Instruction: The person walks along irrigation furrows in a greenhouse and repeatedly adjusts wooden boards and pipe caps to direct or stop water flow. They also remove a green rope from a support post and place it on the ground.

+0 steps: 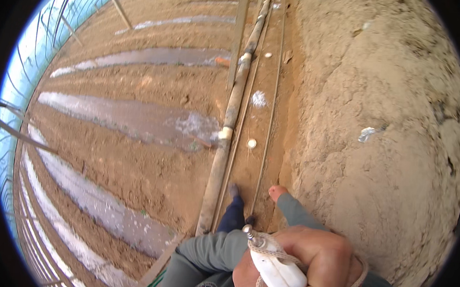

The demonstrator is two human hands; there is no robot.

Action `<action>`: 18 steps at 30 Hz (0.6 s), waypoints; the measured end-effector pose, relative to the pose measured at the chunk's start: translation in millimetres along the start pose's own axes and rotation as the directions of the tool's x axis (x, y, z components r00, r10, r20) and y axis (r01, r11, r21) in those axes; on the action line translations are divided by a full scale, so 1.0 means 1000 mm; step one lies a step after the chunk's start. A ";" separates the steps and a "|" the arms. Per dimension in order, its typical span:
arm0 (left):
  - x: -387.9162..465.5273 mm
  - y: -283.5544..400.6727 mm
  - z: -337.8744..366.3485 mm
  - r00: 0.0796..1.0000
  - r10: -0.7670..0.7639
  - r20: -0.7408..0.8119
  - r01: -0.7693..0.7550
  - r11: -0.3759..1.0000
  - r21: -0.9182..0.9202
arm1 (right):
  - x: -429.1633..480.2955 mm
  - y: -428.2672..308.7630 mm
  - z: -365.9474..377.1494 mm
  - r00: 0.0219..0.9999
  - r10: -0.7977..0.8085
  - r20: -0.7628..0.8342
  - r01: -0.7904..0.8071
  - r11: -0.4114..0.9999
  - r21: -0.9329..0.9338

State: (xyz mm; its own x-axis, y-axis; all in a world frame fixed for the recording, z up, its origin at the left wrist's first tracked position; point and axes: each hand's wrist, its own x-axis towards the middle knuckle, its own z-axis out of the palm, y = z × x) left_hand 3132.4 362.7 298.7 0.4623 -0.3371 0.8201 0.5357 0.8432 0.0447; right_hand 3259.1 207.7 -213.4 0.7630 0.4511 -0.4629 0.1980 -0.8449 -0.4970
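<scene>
My left hand point(319, 251) is close to the camera at the bottom, its fingers curled around a white plastic object point(276, 272). A metal knob point(248, 231) tops that object, and a braided cord point(273, 254) wraps it and loops past the hand. My right hand point(278, 192) hangs lower, beside the foot of the earthen wall point(359, 180). It looks small and rounded; I see nothing in it, but its fingers are not clear. Below, a leg in dark blue trousers point(232, 216) stands between a thick pipe point(231, 112) and the wall.
Two thin lines point(269, 126) run along the narrow dirt path point(258, 164). White round pieces point(251, 143) and a white patch point(259, 99) lie there. Left of the pipe, water-filled furrows point(138, 118) alternate with soil ridges. An upright post point(238, 40) and greenhouse film point(25, 69) stand beyond.
</scene>
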 end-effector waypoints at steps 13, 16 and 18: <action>-0.163 0.207 -0.174 0.351 0.302 -0.886 0.527 0.719 0.454 | 0.144 0.100 -0.137 0.932 0.351 0.092 -0.358 0.930 0.077; -0.175 0.229 -0.188 0.301 0.367 -0.880 0.514 0.715 0.474 | 0.183 0.102 -0.153 0.930 0.361 0.064 -0.366 0.925 0.102; -0.173 0.244 -0.196 0.277 0.424 -0.862 0.492 0.708 0.506 | 0.207 0.101 -0.163 0.924 0.377 0.060 -0.382 0.915 0.134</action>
State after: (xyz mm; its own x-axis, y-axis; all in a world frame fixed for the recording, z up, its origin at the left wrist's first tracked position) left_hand 3321.7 544.6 56.3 0.9645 -0.0962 -0.2460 0.2488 0.6437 0.7237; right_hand 3537.5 168.6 -239.8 0.7432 0.1158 -0.6590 -0.1922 -0.9064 -0.3761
